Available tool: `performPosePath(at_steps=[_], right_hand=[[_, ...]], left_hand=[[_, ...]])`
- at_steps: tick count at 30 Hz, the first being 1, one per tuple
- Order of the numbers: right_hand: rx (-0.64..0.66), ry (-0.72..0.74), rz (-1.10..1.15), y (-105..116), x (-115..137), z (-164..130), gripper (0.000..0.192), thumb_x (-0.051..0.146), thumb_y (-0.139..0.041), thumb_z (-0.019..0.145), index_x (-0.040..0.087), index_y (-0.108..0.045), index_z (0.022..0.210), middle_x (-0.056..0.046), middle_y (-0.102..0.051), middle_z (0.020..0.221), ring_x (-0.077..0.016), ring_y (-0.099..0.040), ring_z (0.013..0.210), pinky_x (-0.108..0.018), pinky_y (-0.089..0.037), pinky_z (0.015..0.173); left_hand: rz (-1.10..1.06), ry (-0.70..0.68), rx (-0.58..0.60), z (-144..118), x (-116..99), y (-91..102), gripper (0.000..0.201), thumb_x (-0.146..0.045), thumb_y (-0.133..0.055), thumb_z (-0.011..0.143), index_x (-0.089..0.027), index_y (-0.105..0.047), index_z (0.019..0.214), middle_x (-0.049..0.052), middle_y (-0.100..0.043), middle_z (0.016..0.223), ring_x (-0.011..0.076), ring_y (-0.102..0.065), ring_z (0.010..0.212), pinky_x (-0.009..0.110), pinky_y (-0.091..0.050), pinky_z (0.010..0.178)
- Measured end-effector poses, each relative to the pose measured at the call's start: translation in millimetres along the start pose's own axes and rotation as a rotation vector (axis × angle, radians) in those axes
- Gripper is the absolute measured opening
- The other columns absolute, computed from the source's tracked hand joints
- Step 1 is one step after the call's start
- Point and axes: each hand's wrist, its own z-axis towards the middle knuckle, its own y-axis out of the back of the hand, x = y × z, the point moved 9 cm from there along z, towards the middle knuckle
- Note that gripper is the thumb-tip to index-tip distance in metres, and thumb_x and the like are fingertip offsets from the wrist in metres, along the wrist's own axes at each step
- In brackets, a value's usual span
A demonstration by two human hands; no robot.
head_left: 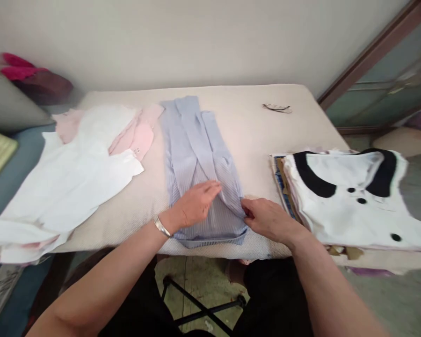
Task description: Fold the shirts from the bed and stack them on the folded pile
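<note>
A light blue striped shirt (pixel 196 140) lies lengthwise in front of me, its sides and sleeves folded inward into a narrow strip. My left hand (pixel 196 201), with a silver bracelet at the wrist, is over the lower middle of the shirt. Its fingers are stretched out and hold nothing. At the shirt's right edge, near the end closest to me, my right hand (pixel 261 215) pinches the fabric between thumb and curled fingers.
White garments (pixel 77 173) lie spread at the left over pink ones (pixel 142 135). A stack topped by a white garment with a black collar (pixel 358 210) sits at the right, overhanging the table's front edge. Eyeglasses (pixel 277 108) rest on the cream-covered table (pixel 252 135) near the wall.
</note>
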Motion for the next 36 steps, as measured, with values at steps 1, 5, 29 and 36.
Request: performPosePath(at_steps=[1,5,29,36], right_hand=[[0.001,0.006,0.003,-0.5,-0.1,0.0,0.006,0.016,-0.055,0.081,0.021,-0.058,0.084,-0.003,-0.063,0.079,-0.0159,-0.055,0.071,-0.030,-0.025,0.063],[-0.004,0.037,-0.009,-2.1,0.7,1.2,0.007,0.015,-0.056,0.079,0.021,-0.054,0.077,-0.002,-0.061,0.079,-0.0156,-0.053,0.071,-0.031,-0.026,0.064],[-0.008,0.036,0.212,-2.3,1.5,-3.6,0.002,0.021,-0.060,0.083,0.020,-0.060,0.081,-0.001,-0.065,0.077,-0.0163,-0.058,0.071,-0.028,-0.034,0.064],[-0.165,0.116,0.307,80.5,28.0,143.6,0.021,0.033,-0.057,0.091,0.020,-0.058,0.075,0.000,-0.065,0.069,-0.0145,-0.058,0.066,-0.026,-0.040,0.063]], left_hand=[[-0.039,0.047,-0.072,0.0,12.7,21.6,0.043,-0.009,-0.039,0.096,-0.015,-0.055,0.136,0.013,-0.061,0.141,0.0215,-0.054,0.135,0.040,-0.045,0.113],[-0.066,0.372,-0.419,-21.1,71.3,107.0,0.029,-0.022,-0.045,0.099,-0.018,-0.069,0.116,0.005,-0.075,0.106,0.0176,-0.069,0.097,0.032,-0.053,0.090],[0.236,-0.119,0.072,-14.7,-48.0,-70.4,0.064,-0.054,-0.036,0.103,-0.012,-0.041,0.151,0.017,-0.044,0.157,0.0351,-0.031,0.150,0.061,-0.027,0.122],[0.526,-0.243,-0.272,-22.0,-32.6,-110.0,0.045,-0.048,-0.042,0.104,-0.020,-0.056,0.136,0.009,-0.055,0.149,0.0302,-0.046,0.140,0.054,-0.040,0.114]])
